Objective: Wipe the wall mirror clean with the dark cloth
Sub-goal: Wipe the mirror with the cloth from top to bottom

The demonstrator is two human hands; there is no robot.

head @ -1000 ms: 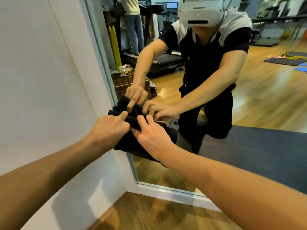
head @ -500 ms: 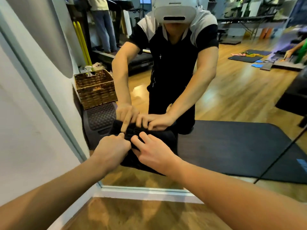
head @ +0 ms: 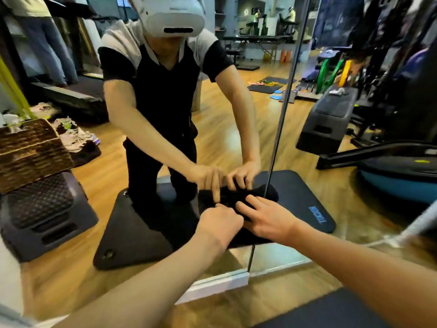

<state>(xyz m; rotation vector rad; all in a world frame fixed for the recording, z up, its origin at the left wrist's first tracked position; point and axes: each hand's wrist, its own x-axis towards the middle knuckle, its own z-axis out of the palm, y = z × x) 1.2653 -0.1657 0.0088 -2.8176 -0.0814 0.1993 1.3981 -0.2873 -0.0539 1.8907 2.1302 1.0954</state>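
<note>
cloth: bunched dark fabric cloth [head: 238, 235] sitting low on the big frameless wall mirror [head: 99, 223], long axis sideways | hands: left hand [head: 218, 224] clenching it, right hand [head: 266, 218] pressing flat-fingered | next: both equally near, guessing sideways swipe

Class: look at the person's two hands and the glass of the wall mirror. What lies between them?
The bunched dark cloth. In the head view, the left hand and right hand both press it against the frameless wall mirror.
</note>
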